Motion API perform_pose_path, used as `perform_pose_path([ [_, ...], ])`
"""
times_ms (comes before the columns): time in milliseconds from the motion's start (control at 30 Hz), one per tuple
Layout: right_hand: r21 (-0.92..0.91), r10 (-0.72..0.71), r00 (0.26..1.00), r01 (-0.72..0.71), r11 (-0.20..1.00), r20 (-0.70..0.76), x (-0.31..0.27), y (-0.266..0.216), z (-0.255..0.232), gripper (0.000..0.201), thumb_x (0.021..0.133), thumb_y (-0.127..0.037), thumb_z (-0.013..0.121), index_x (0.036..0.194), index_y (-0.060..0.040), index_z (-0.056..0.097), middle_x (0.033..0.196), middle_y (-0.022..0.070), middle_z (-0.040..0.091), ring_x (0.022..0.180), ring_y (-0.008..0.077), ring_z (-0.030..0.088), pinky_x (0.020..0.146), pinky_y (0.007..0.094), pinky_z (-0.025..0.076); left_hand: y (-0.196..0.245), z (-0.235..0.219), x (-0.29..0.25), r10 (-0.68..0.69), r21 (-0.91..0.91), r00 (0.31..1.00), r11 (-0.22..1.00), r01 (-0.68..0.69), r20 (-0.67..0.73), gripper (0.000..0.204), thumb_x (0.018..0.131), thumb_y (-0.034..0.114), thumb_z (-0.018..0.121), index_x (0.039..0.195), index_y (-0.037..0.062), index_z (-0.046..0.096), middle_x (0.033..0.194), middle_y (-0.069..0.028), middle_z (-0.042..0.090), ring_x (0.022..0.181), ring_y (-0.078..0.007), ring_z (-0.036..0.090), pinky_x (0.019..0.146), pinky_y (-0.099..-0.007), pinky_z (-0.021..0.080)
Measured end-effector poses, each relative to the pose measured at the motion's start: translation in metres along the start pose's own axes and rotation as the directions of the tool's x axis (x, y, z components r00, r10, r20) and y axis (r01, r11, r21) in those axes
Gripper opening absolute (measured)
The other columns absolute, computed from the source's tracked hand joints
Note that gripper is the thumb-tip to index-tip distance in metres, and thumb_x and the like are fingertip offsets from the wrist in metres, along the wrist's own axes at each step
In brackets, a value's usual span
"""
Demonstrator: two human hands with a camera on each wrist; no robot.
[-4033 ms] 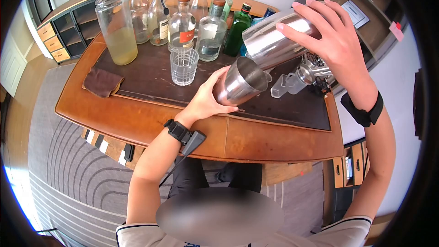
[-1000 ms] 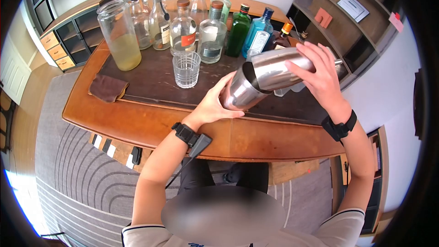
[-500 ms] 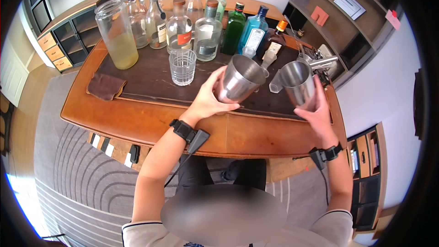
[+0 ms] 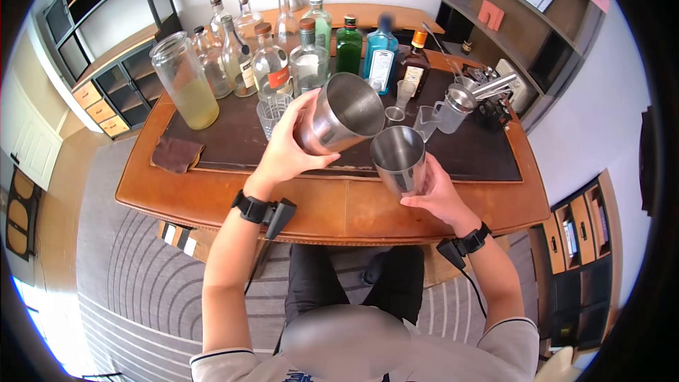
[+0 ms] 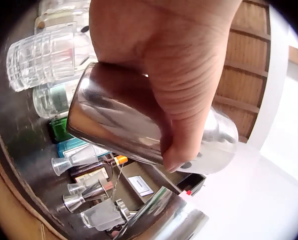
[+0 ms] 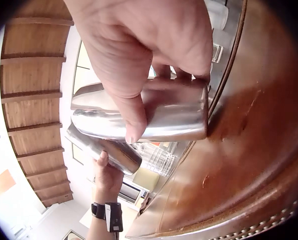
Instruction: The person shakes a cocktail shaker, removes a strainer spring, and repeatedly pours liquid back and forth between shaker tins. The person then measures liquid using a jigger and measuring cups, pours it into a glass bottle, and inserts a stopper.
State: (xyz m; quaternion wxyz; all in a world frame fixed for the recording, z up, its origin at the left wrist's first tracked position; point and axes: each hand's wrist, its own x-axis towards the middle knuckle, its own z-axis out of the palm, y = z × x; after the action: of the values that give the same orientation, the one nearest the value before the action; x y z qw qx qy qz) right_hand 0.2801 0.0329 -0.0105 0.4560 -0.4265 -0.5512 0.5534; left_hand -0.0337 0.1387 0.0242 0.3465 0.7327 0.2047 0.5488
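Two steel shaker cups are held over the near part of the bar table, mouths up and tilted. My left hand (image 4: 286,148) grips the larger cup (image 4: 346,114) round its side; in the left wrist view the thumb presses along the larger cup (image 5: 124,120). Lower and to the right, my right hand (image 4: 442,194) holds the smaller cup (image 4: 400,159), its thumb on the near side. The right wrist view shows the smaller cup (image 6: 174,110) in the fingers, with the larger cup (image 6: 109,150) beyond. What either cup contains cannot be seen.
A cut-glass tumbler (image 4: 272,117) stands just behind my left hand, bottles such as the green one (image 4: 349,49) behind it. At left are a jug of yellowish liquid (image 4: 194,102) and a brown cloth (image 4: 177,154). Jiggers, a strainer (image 4: 460,99) and tools stand right.
The smaller cup, earlier tipped mouth-down into the larger one, is now turned mouth-up and has moved left and nearer the body. The larger cup has shifted left, in front of the tumbler.
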Motion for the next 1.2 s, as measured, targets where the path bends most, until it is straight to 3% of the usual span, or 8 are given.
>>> perform_pose_path([
  [100, 0.004, -0.051, 0.999, 0.051, 0.999, 0.012, 0.002, 0.005, -0.002, 0.103, 0.070, 0.003, 0.087, 0.155, -0.0044, 0.029, 0.149, 0.0084, 0.045, 0.138, 0.0199, 0.044, 0.115, 0.0361, 0.038, 0.020, -0.008, 0.009, -0.025, 0.276, 0.986, 0.961, -0.022, 0.165, 0.101, 0.059, 0.006, 0.092, 0.148, 0.0064, 0.044, 0.144, -0.0110, 0.052, 0.132, -0.0241, 0.052, 0.113, -0.0383, 0.040],
  [400, -0.128, -0.119, 0.993, 0.120, 0.984, 0.014, -0.002, 0.006, -0.001, 0.102, 0.070, 0.000, 0.087, 0.155, -0.0013, 0.029, 0.151, 0.0113, 0.044, 0.140, 0.0203, 0.042, 0.117, 0.0344, 0.034, 0.049, -0.013, 0.035, -0.035, 0.406, 0.929, 0.905, -0.126, 0.368, 0.093, 0.056, 0.005, 0.089, 0.142, 0.0080, 0.053, 0.135, -0.0130, 0.059, 0.122, -0.0308, 0.058, 0.108, -0.0394, 0.045],
  [500, -0.074, -0.145, 0.989, 0.146, 0.986, 0.023, 0.001, 0.015, -0.005, 0.104, 0.070, -0.002, 0.088, 0.155, -0.0002, 0.029, 0.151, 0.0120, 0.044, 0.139, 0.0198, 0.043, 0.117, 0.0338, 0.034, 0.063, -0.011, 0.047, 0.020, 0.463, 0.900, 0.853, -0.242, 0.435, 0.092, 0.057, 0.003, 0.086, 0.142, 0.0107, 0.054, 0.132, -0.0129, 0.060, 0.119, -0.0328, 0.059, 0.102, -0.0407, 0.048],
  [567, -0.073, -0.149, 0.989, 0.150, 0.986, 0.020, -0.001, 0.013, -0.004, 0.104, 0.070, -0.002, 0.088, 0.155, -0.0001, 0.028, 0.150, 0.0120, 0.044, 0.139, 0.0196, 0.044, 0.116, 0.0335, 0.034, 0.071, -0.008, 0.056, 0.061, 0.557, 0.863, 0.740, -0.376, 0.501, 0.088, 0.058, 0.005, 0.085, 0.141, 0.0137, 0.055, 0.132, -0.0094, 0.061, 0.117, -0.0329, 0.060, 0.099, -0.0407, 0.050],
  [700, -0.092, -0.144, 0.989, 0.145, 0.985, 0.019, -0.001, 0.012, -0.004, 0.104, 0.070, -0.002, 0.088, 0.155, 0.0002, 0.028, 0.149, 0.0115, 0.045, 0.138, 0.0189, 0.045, 0.116, 0.0333, 0.035, 0.083, -0.003, 0.071, 0.009, 0.603, 0.825, 0.679, -0.420, 0.565, 0.091, 0.055, 0.004, 0.085, 0.140, 0.0126, 0.056, 0.133, -0.0079, 0.061, 0.120, -0.0323, 0.058, 0.102, -0.0427, 0.046],
  [1100, 0.047, -0.172, 0.985, 0.171, 0.984, 0.010, 0.001, 0.029, -0.010, 0.106, 0.071, 0.000, 0.088, 0.156, -0.0004, 0.026, 0.151, 0.0111, 0.043, 0.139, 0.0189, 0.044, 0.116, 0.0335, 0.035, 0.113, 0.022, 0.101, 0.010, 0.612, 0.685, 0.441, -0.657, 0.728, 0.095, 0.050, -0.001, 0.081, 0.139, 0.0237, 0.058, 0.130, -0.0015, 0.063, 0.112, -0.0268, 0.060, 0.095, -0.0424, 0.045],
  [1167, 0.038, -0.180, 0.984, 0.180, 0.983, 0.003, 0.000, 0.031, -0.011, 0.107, 0.071, -0.001, 0.089, 0.156, 0.0001, 0.025, 0.151, 0.0116, 0.043, 0.139, 0.0192, 0.043, 0.117, 0.0339, 0.035, 0.119, 0.027, 0.107, -0.002, 0.593, 0.622, 0.304, -0.746, 0.783, 0.096, 0.049, -0.001, 0.082, 0.138, 0.0262, 0.058, 0.129, -0.0002, 0.063, 0.111, -0.0251, 0.061, 0.094, -0.0417, 0.046],
  [1200, 0.024, -0.187, 0.982, 0.187, 0.982, -0.003, 0.000, 0.033, -0.011, 0.108, 0.071, -0.001, 0.089, 0.156, 0.0006, 0.024, 0.151, 0.0120, 0.042, 0.139, 0.0194, 0.043, 0.117, 0.0343, 0.034, 0.122, 0.031, 0.111, -0.004, 0.590, 0.618, 0.302, -0.749, 0.786, 0.096, 0.049, -0.001, 0.082, 0.138, 0.0262, 0.058, 0.129, -0.0002, 0.063, 0.111, -0.0251, 0.061, 0.094, -0.0417, 0.046],
])
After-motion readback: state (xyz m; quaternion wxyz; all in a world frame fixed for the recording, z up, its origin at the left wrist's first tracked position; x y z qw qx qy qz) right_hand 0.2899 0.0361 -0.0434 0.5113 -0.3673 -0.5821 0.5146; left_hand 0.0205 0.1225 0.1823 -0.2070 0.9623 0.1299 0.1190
